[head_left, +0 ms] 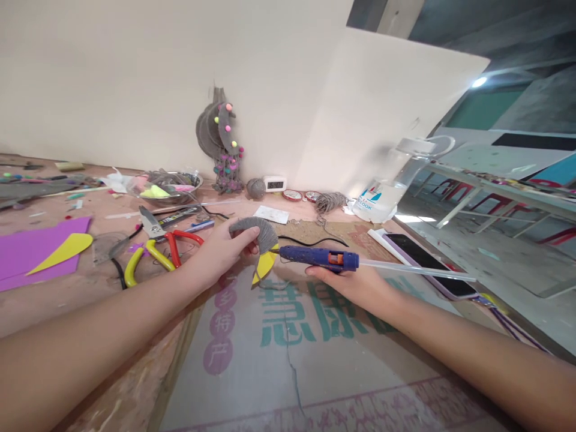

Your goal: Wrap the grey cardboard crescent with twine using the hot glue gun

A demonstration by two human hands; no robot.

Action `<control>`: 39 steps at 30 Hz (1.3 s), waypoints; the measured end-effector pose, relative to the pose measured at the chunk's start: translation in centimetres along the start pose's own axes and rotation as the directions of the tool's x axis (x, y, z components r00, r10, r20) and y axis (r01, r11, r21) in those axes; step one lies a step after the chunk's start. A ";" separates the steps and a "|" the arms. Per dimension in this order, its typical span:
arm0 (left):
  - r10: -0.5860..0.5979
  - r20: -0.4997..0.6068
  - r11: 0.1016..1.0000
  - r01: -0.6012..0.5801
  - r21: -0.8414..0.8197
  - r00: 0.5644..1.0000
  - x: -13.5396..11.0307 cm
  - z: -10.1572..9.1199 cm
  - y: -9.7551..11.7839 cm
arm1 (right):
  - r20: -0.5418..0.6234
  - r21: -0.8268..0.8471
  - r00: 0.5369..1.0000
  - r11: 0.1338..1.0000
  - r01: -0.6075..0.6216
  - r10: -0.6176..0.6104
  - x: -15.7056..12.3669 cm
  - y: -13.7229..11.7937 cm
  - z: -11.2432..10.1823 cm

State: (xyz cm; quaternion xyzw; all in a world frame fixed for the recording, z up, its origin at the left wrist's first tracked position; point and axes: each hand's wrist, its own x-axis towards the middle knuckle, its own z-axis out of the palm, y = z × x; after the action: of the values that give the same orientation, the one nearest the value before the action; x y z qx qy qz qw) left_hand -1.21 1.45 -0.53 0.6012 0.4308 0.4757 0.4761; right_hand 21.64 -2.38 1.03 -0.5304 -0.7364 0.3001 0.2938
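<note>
My left hand [231, 247] pinches a curved, crescent-like piece [261, 233] wound in grey yarn. Its lower end is bare yellow [264, 266] and tapers to a point. A blue glue gun [315, 257] is in my right hand [346, 282], with a long clear glue stick [418, 270] sticking out of its back. The gun's nozzle meets the piece where the grey winding ends and the yellow begins. Grey yarn [292, 366] trails from the piece down over the printed cardboard [234, 396]. The fingers under the gun's handle are partly hidden.
Left of my hands lie yellow-handled scissors [159, 255], red-handled pliers [172, 247] and purple sheets [40, 255] with a yellow cutout [65, 252]. A bowl [173, 186], a small clock [275, 184] and a water bottle [387, 186] stand behind. A phone [427, 264] lies right.
</note>
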 end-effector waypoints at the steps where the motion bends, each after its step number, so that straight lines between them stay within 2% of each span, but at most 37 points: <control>1: -0.001 0.002 1.000 0.001 0.001 1.000 0.0 0.0 0.0 | -0.003 0.003 1.000 1.000 -0.011 0.011 0.0 0.0 0.0; 10: 0.000 -0.005 1.000 0.000 -0.015 1.000 0.1 0.0 -0.2 | -0.024 -0.041 0.999 0.998 -0.049 0.048 -0.1 -0.2 -0.3; 18: 0.000 0.015 0.998 0.001 -0.060 1.000 -0.1 0.0 -0.3 | -0.087 -0.110 0.996 0.994 -0.030 0.021 -0.1 -0.1 -0.4; 28: 0.000 -0.001 0.998 0.000 -0.055 1.000 0.0 -0.1 -0.7 | -0.066 -0.037 0.997 0.998 -0.044 0.042 0.3 1.0 -0.4; 34: -0.016 -0.004 0.994 0.016 -0.104 1.000 -0.1 0.0 -0.6 | -0.074 -0.064 0.997 0.998 0.003 -0.008 0.5 1.2 -0.5; 39: -0.015 -0.007 0.992 0.014 -0.126 1.000 -0.1 0.1 -0.5 | -0.127 -0.067 0.991 0.997 0.037 -0.045 0.8 0.1 -1.8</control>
State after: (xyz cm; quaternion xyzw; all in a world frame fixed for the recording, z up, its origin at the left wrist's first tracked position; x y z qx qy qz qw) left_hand -1.20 1.48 -1.08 0.5648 0.4062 0.5008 0.5150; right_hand 22.90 -1.32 2.22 -0.5425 -0.7360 0.2355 0.3294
